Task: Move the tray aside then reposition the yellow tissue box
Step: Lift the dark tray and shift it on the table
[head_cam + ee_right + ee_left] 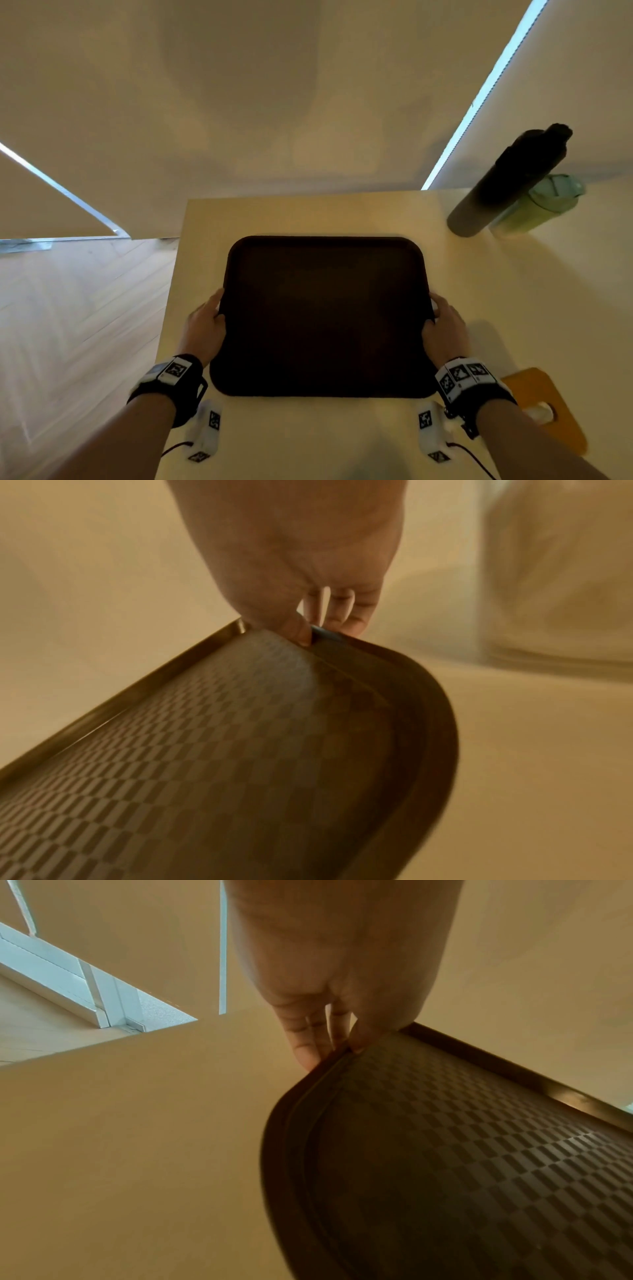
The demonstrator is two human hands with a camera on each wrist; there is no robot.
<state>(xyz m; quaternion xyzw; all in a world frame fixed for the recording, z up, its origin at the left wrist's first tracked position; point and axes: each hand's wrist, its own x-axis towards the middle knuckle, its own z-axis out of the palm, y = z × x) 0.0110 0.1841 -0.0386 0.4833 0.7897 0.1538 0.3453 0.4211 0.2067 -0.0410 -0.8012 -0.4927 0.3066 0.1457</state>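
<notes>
Hands — left hand [205, 328], right hand [446, 327] — pinch tray [325, 315] edges; no legible writing.

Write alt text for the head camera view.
Two hands, left hand and right hand, grip the side edges of a dark, empty tray over a pale table. A dark bottle and green bottle stand far right; a yellow tissue box sits near the right wrist.
</notes>
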